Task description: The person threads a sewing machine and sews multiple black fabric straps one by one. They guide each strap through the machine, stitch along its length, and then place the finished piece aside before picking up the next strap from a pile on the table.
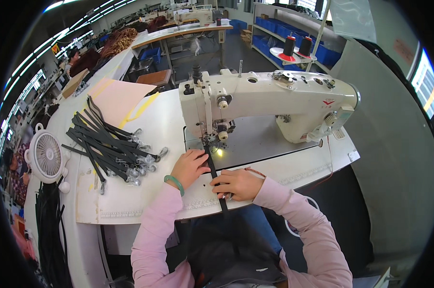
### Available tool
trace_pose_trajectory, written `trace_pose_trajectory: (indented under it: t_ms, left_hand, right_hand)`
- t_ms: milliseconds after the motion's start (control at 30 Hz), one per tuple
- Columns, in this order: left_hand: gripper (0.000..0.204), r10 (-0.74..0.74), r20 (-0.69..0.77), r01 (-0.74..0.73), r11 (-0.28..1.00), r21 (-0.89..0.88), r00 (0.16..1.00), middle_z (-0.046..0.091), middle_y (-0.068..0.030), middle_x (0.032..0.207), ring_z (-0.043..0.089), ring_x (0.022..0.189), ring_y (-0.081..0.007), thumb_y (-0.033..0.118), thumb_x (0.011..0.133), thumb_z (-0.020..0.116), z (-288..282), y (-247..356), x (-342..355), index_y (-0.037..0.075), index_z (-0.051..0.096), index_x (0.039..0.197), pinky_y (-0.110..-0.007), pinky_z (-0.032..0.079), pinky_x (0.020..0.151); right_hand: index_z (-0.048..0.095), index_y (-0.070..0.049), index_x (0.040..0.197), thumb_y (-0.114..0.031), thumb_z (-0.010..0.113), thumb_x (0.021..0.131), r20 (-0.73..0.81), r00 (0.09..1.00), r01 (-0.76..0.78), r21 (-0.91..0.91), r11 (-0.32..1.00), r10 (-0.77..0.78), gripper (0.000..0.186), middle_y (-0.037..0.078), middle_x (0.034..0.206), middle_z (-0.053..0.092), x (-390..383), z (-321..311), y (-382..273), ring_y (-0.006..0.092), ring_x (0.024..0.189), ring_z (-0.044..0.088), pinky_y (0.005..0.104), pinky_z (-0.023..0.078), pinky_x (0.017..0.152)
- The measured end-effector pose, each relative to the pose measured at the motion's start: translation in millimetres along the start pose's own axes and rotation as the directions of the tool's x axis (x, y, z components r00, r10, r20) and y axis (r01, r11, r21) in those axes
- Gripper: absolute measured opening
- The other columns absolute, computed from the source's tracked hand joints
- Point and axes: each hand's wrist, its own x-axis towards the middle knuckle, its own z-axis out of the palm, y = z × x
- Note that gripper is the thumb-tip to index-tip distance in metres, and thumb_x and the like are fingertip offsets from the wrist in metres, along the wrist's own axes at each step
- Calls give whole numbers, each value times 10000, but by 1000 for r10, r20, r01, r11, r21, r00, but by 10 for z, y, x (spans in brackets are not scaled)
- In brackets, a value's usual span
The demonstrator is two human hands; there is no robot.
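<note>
- The black strap lay near the tabletop's front edge, running from under the presser foot of the cream sewing machine back toward the person and over that edge;
- The left hand rested flat on the tabletop just left of the strap, fingers spread and touching its side; its grip was released, grasping nothing;
- The right hand pressed down across the strap close to the front edge; fingers curled over it, though whether the grip was truly clenched I could not tell;
- A heap of finished black straps with clear clips sat toward the left edge; a small white fan stood beyond it at the left edge.
</note>
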Motion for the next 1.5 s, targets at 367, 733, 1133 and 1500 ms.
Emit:
trace_pose_trajectory:
  t_ms: [367,733,1133,1500]
  left_hand:
    - [441,46,15,-47,998,38,999,576,-110,1054,530,965,-276,295,681,696,-110,61,45,1,606,997,-352,455,817]
    - [411,84,-50,-84,996,-3,995,579,-116,1037,537,934,-293,258,678,705,-56,39,26,0,607,982,-364,451,811]
    - [390,66,-63,-68,998,-17,996,574,-107,1028,531,942,-277,238,679,702,-22,20,-1,5,611,978,-356,449,811]
    - [393,62,-77,-62,998,12,995,565,-85,1048,507,1007,-246,280,693,689,29,-13,-14,27,612,984,-360,411,845]
  right_hand:
    - [573,-65,859,-129,635,732,-26,999,45,25,999,-45,155,18,950,565,-19,59,28,194,788,538,312,483,625]
    - [574,-82,857,-85,639,671,-36,999,35,26,999,-34,197,-2,939,564,-48,100,71,178,789,540,298,474,601]
    - [579,-68,840,-80,652,668,-7,1000,-21,25,999,21,187,-2,923,583,0,45,33,168,756,543,288,485,601]
    - [594,-35,852,-58,682,665,-44,998,-42,55,998,44,209,34,934,615,32,39,-2,198,671,531,308,467,537]
